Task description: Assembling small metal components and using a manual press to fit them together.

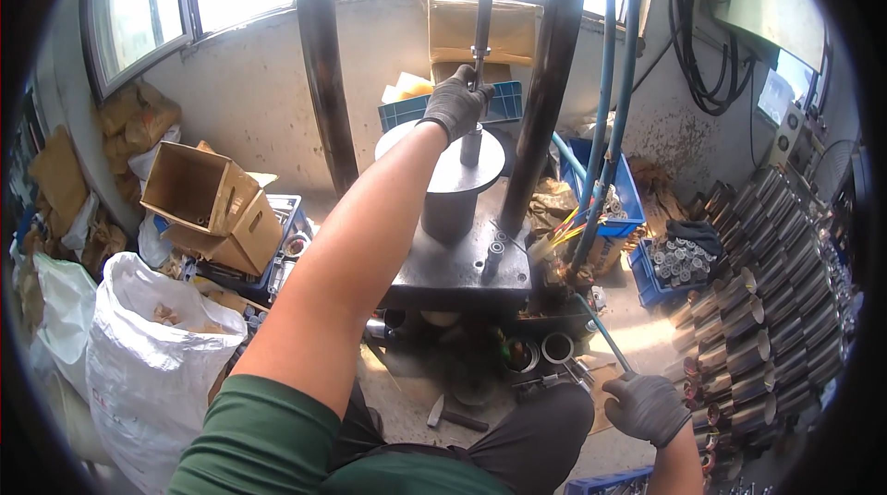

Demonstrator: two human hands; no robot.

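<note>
My left hand [456, 102], in a grey glove, reaches forward with its fingers closed round an upright metal rod [477, 79]. This rod stands in line between the thin ram [484, 10] of a press above and a short metal cylinder [471, 146] below. That cylinder stands on a round steel plate [425, 158], which rests on a thick dark pedestal [449, 216]. At the lower right my right hand [650, 409], also gloved, is wrapped round the end of a slanting lever [601, 332]. Small metal rings [495, 255] are stacked on the press bed [427, 278].
Dark press columns [328, 79] flank the plate. Stacked metal tubes [762, 319] fill the right side, near a blue crate [652, 284] of small round parts. Cardboard boxes [226, 209] and a white sack [152, 347] stand left. A hammer [455, 416] lies on the floor.
</note>
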